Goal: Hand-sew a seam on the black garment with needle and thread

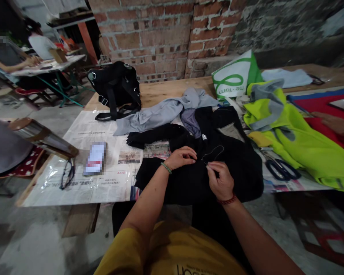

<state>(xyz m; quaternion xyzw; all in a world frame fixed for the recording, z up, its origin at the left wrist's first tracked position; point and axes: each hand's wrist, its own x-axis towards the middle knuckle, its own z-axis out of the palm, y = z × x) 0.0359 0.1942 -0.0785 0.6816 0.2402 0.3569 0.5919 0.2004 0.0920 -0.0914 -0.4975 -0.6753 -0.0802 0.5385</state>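
A black garment [237,160] with a small white logo lies across the table edge and over my lap. My left hand [181,158], with a green bead bracelet, is closed in a pinch on the black cloth. Close to its right, my right hand [222,180] has thumb and forefinger pinched on a thin sewing needle [204,161], which is small and partly hidden by the fingertips. From there a pale thread [221,146] loops up over the cloth. The needle's tip is near the fabric by my left fingertips; I cannot tell whether it pierces it.
Newspaper [103,191] covers the table. On the left are a phone [94,158] and a metal cylinder [46,137]. Behind are a black bag [117,89] and grey cloth [157,112]. On the right lie scissors [281,168] and a yellow-green garment [304,147]. People sit nearby.
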